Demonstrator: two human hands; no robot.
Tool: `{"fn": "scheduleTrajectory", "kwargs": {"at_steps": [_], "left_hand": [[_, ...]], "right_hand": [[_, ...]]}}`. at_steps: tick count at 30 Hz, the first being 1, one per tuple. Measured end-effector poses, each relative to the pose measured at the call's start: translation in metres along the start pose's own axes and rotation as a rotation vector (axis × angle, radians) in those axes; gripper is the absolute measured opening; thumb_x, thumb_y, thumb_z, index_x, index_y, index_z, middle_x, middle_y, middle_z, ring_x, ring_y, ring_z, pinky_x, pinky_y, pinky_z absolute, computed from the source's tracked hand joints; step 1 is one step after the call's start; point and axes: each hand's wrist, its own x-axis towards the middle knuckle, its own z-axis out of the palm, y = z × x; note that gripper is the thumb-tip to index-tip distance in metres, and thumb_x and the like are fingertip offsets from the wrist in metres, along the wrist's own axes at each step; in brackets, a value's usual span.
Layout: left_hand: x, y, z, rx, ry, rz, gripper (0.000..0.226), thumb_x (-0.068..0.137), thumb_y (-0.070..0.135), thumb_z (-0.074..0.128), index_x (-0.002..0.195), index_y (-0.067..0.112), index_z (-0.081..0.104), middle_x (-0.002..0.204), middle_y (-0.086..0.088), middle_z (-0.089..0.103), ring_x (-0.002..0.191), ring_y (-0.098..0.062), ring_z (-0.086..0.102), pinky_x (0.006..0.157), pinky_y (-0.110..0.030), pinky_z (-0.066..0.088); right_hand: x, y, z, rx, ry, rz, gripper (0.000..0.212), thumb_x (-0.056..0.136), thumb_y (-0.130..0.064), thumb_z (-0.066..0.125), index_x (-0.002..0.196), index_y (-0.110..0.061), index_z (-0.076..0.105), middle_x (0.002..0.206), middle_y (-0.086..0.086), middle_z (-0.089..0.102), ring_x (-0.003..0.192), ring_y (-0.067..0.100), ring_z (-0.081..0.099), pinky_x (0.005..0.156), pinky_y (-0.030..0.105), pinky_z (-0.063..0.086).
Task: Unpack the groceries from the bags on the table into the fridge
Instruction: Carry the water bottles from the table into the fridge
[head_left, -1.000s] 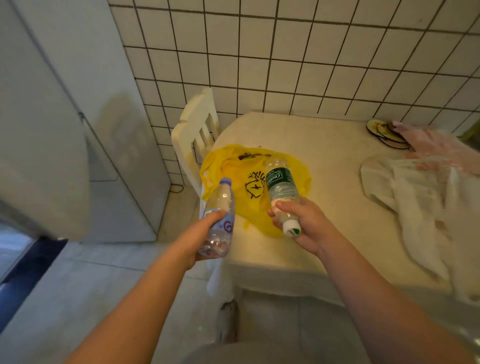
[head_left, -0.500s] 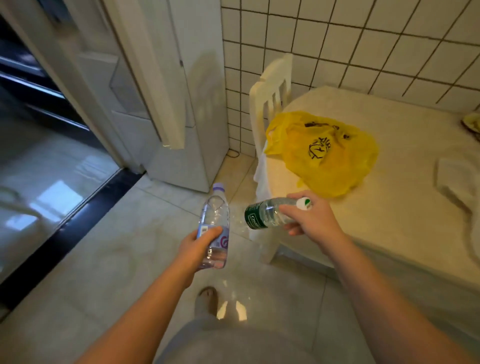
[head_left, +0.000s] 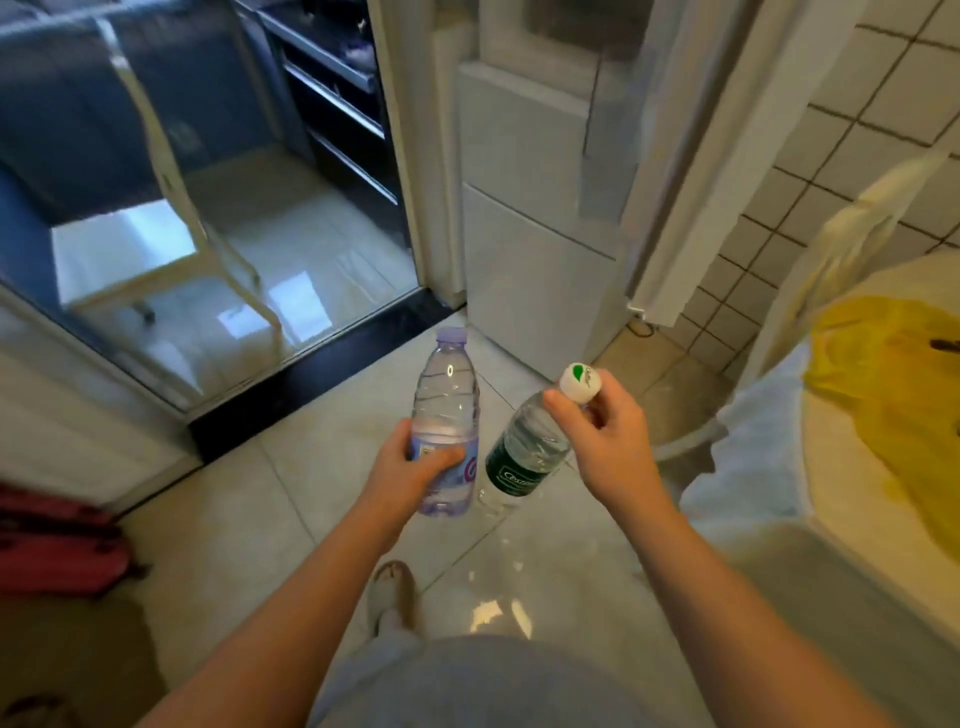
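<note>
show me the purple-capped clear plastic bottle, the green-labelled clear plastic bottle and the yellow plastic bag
purple-capped clear plastic bottle (head_left: 447, 395): head view, ribbed upper body
green-labelled clear plastic bottle (head_left: 515, 472): head view, dark green label
yellow plastic bag (head_left: 893, 395): head view, crumpled middle

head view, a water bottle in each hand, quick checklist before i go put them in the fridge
1. Grip one: left hand holds the purple-capped bottle round its lower body: ok.
2. Grip two: right hand holds the green-label bottle only at the neck by its white cap, and the bottle hangs tilted: ok, but probably the looser hold.
3. Both caps on: ok.
4. A free hand for the fridge door: not ok, both are full.
5. Fridge door already open: cannot tell.
6. Anything left in the yellow bag: cannot tell.
</note>
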Motion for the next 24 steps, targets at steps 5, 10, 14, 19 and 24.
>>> {"fn": "scheduleTrajectory", "kwargs": {"at_steps": [5, 10, 14, 19, 24], "left_hand": [[0.072, 0.046, -0.091, -0.003, 0.004, 0.113, 0.065, 0.051, 0.042, 0.081, 0.112, 0.030, 0.059, 0.109, -0.004, 0.072, 0.100, -0.024, 0.071, 0.090, -0.046, 0.058], [0.142, 0.099, -0.170, 0.052, -0.017, 0.179, 0.064, 0.054, 0.042, 0.079, 0.114, 0.034, 0.058, 0.111, 0.000, 0.071, 0.103, -0.022, 0.069, 0.095, -0.049, 0.056], [0.187, 0.135, -0.199, 0.039, -0.019, 0.225, 0.061, 0.055, 0.035, 0.078, 0.113, 0.027, 0.060, 0.105, -0.004, 0.072, 0.100, -0.027, 0.069, 0.093, -0.050, 0.056], [0.245, 0.186, -0.195, 0.018, -0.060, 0.322, 0.048, 0.067, 0.011, 0.077, 0.110, 0.025, 0.060, 0.096, 0.005, 0.073, 0.086, -0.010, 0.070, 0.076, -0.031, 0.056], [0.312, 0.248, -0.170, 0.038, -0.139, 0.412, 0.060, 0.061, 0.024, 0.078, 0.118, 0.021, 0.059, 0.105, -0.003, 0.072, 0.098, -0.025, 0.070, 0.085, -0.041, 0.058]], "right_hand": [[0.067, -0.024, 0.103, 0.057, -0.002, -0.003, 0.016, 0.090, -0.032, 0.070, 0.102, -0.023, 0.066, 0.093, -0.003, 0.067, 0.090, 0.022, 0.063, 0.079, 0.039, 0.054], [0.131, -0.052, 0.184, 0.060, 0.011, 0.006, 0.016, 0.091, -0.030, 0.067, 0.105, -0.023, 0.065, 0.097, -0.007, 0.068, 0.096, 0.017, 0.065, 0.081, 0.031, 0.056], [0.180, -0.075, 0.219, 0.077, 0.070, -0.025, 0.014, 0.092, -0.025, 0.068, 0.104, -0.021, 0.066, 0.094, -0.007, 0.068, 0.088, 0.008, 0.064, 0.076, 0.023, 0.055], [0.246, -0.103, 0.234, 0.125, 0.148, -0.092, 0.017, 0.092, -0.018, 0.067, 0.106, -0.010, 0.067, 0.094, 0.001, 0.070, 0.085, 0.008, 0.064, 0.075, 0.024, 0.055], [0.329, -0.122, 0.228, 0.196, 0.230, -0.175, 0.017, 0.092, -0.014, 0.068, 0.105, -0.003, 0.066, 0.091, 0.007, 0.069, 0.085, 0.008, 0.062, 0.079, 0.027, 0.054]]}}
